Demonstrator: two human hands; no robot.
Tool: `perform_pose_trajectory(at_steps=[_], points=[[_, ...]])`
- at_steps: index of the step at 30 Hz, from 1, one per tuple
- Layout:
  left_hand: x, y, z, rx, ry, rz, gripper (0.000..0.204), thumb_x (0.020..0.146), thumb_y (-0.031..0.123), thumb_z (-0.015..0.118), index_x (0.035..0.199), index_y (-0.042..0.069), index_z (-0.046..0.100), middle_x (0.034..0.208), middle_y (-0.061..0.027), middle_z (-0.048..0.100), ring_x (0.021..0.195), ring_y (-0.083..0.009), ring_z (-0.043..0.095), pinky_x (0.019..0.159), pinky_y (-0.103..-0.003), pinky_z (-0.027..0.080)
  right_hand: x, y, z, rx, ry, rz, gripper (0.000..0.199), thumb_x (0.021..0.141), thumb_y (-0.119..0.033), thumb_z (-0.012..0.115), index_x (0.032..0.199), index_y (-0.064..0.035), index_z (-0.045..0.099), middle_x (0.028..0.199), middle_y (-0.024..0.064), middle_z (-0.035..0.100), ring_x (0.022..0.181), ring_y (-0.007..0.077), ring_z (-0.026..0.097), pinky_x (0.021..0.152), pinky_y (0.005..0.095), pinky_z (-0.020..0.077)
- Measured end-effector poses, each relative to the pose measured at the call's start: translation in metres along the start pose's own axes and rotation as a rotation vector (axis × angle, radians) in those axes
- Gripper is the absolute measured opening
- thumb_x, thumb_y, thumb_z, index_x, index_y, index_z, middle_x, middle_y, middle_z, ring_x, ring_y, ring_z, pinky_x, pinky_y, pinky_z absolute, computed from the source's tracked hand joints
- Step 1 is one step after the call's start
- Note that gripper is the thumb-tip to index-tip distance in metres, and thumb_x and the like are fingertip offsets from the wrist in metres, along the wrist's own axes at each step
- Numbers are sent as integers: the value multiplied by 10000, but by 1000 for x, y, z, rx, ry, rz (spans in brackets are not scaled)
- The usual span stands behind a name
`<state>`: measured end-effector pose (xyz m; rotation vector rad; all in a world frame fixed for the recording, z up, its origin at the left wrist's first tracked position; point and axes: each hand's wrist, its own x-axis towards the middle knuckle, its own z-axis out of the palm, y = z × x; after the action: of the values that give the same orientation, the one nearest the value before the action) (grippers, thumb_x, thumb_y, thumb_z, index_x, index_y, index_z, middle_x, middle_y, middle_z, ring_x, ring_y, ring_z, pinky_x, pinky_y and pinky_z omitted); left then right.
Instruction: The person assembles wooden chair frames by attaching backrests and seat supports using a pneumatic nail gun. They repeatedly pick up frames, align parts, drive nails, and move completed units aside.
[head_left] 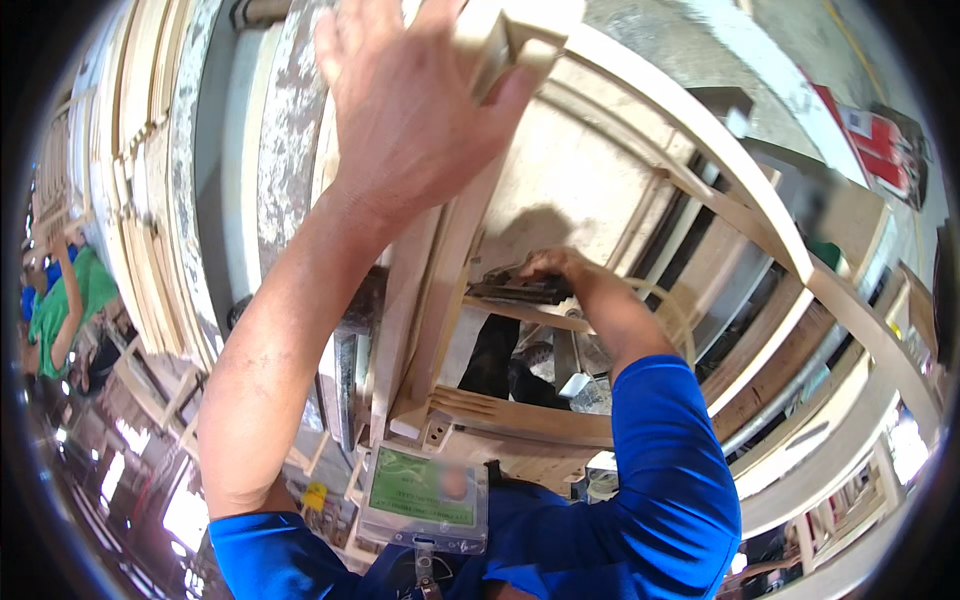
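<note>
My left hand (410, 115) reaches over the top end of a pale wooden frame (430, 290). Its fingers are stretched out and the thumb stands apart along the wood; the fingertips are washed out by light and partly cut off by the upper edge. Inside the frame, lower and to the right, my right hand (553, 266) is closed with bent fingers at a dark, flat-looking object (520, 290). That object lies by a crosspiece of the frame, and its kind cannot be made out. A shadow falls on the pale board beyond it.
Curved wooden rails (760, 210) arc around the right side. Stacked wooden strips (150, 240) stand at left, beside a paint-spattered beam (290, 130). An ID badge (425, 490) hangs at my chest. A person in green (80, 295) is at far left. A red package (880, 145) lies at upper right.
</note>
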<state>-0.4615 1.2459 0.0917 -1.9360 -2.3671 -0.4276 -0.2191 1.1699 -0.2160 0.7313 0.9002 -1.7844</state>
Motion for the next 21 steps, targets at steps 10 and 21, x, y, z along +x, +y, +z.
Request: perform_pose_trajectory(at_steps=[10,21], points=[[-25,-32,19,115,-39,-66,845,889,492,687,1590,113,405,1678,-213,255,1566,-440,148,1241,-644,74,-193,-15,96,-266,1088,-63,593,985,-549,585,1185,-11,730,1255,185,708,1224,336,653,1019,442,526],[-28,42,-60,191,-174,-50,907,916,516,676,1596,32,321,1605,-287,350,1489,-507,295,1237,-588,214,-380,26,340,45,1404,-850,489,943,-332,719,1256,11,565,1061,303,687,1006,407,688,885,472,518]])
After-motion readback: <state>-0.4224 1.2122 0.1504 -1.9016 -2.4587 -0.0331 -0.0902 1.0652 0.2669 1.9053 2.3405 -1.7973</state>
